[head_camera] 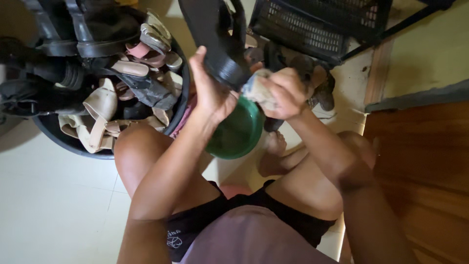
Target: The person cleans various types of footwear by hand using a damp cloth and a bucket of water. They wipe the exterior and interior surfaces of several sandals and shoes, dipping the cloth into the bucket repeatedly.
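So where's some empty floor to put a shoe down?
The pale tiled floor is bare at lower left, bordered by the dark tub heaped with sandals and the person's left knee. It is crowded ahead: the left hand holds a black sandal, the right hand a cloth, above a green bowl.

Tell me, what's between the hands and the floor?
In the head view, a green bowl sits under the left hand and right hand, which hold a black sandal and a cloth.
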